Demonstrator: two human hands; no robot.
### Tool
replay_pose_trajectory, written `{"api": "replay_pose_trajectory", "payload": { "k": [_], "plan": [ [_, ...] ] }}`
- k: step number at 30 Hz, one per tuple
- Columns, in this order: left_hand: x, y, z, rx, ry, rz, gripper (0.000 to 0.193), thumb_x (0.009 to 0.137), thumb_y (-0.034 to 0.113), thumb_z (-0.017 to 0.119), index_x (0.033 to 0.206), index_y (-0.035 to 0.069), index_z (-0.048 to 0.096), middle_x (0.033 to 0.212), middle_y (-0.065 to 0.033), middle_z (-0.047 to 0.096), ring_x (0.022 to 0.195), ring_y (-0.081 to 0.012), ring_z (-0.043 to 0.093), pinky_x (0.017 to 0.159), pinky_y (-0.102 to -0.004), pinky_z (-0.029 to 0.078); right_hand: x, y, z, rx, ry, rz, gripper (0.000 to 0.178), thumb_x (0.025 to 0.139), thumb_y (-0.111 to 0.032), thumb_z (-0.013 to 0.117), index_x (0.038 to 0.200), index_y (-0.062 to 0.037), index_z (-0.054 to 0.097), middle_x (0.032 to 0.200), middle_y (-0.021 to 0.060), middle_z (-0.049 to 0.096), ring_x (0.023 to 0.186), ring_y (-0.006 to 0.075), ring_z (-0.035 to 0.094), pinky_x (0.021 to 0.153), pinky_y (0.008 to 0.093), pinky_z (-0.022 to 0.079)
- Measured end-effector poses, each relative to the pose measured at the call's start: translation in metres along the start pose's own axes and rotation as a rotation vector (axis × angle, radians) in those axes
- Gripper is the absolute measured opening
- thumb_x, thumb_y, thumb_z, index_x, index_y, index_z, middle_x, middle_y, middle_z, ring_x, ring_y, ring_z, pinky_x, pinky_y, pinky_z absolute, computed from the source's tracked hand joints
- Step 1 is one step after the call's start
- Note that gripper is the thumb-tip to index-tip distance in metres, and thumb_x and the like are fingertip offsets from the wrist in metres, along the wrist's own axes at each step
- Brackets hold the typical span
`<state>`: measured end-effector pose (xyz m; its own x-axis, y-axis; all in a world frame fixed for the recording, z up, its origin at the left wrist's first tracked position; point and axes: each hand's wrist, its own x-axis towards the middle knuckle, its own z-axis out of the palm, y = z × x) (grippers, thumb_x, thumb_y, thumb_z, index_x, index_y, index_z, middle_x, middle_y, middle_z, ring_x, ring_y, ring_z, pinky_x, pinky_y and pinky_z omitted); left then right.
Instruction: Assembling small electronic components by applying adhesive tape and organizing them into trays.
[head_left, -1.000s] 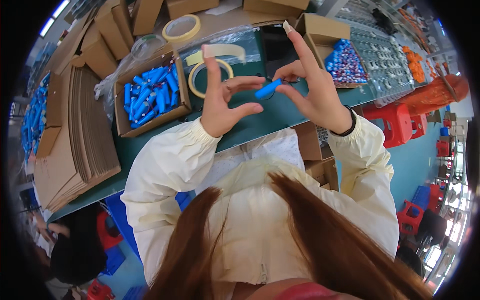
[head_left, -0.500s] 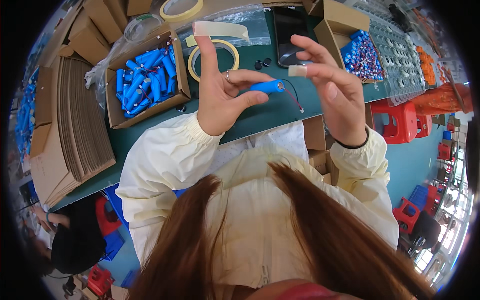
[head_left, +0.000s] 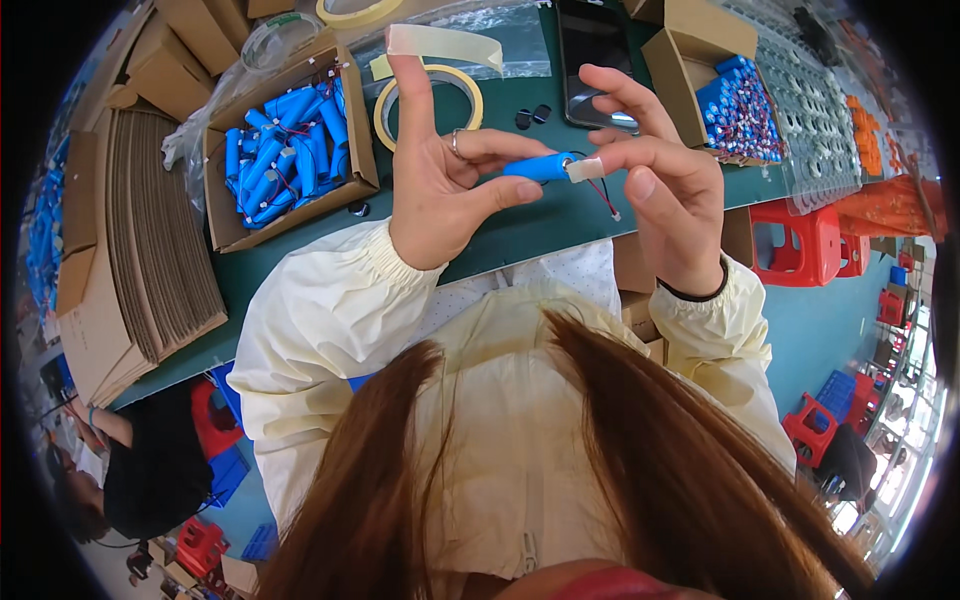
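Observation:
A blue cylindrical battery [head_left: 540, 168] is pinched between the thumb and fingers of my left hand [head_left: 425, 200], its wired end pointing right. Red and black leads with a small white plug hang from that end. My left index finger stands upright, with a long strip of pale tape [head_left: 450, 47] stuck at its tip. A short piece of tape [head_left: 584, 170] clings to the index fingertip of my right hand [head_left: 680, 195] and meets the battery's wired end. The thumb and other fingers of that hand are spread apart.
An open carton [head_left: 295, 226] of blue batteries is on the left, beside stacked cardboard [head_left: 160, 230]. Behind my left hand lies a yellow tape roll [head_left: 477, 110]. A black phone [head_left: 597, 75], another carton [head_left: 690, 65] of batteries and clear plastic trays [head_left: 815, 130] are at the right.
My right index finger has moved left and down, bringing its short tape piece onto the battery's end. The left hand still holds the battery, nearly in place.

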<state>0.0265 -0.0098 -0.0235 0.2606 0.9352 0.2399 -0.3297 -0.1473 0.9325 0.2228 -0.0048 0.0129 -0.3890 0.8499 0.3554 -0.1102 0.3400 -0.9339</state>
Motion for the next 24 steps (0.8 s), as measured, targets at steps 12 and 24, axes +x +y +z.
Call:
{"api": "replay_pose_trajectory", "payload": {
  "k": [12, 24],
  "plan": [
    [0.000, 0.003, 0.000, 0.009, -0.028, -0.006, 0.117, 0.075, -0.009, 0.064, 0.131, 0.022, -0.034, 0.094, -0.0195, 0.063, 0.087, -0.0241, 0.064, 0.081, -0.0342, 0.051, 0.007, 0.003, -0.004, -0.151, -0.045, -0.101, 0.015, 0.079, -0.017, 0.062, 0.087, -0.0061, 0.069, 0.126, 0.0152, 0.047, 0.110, 0.0232, 0.041, 0.091, 0.0357, 0.032],
    [-0.001, 0.004, 0.003, 0.003, 0.015, -0.001, 0.117, 0.071, -0.009, 0.067, 0.134, 0.014, -0.029, 0.093, -0.0196, 0.063, 0.083, -0.0225, 0.064, 0.077, -0.0323, 0.052, 0.007, -0.006, -0.007, -0.638, -0.079, -0.310, 0.014, 0.075, -0.013, 0.063, 0.084, -0.0047, 0.069, 0.129, 0.0220, 0.043, 0.116, 0.0302, 0.041, 0.091, 0.0388, 0.034]
  ]
}}
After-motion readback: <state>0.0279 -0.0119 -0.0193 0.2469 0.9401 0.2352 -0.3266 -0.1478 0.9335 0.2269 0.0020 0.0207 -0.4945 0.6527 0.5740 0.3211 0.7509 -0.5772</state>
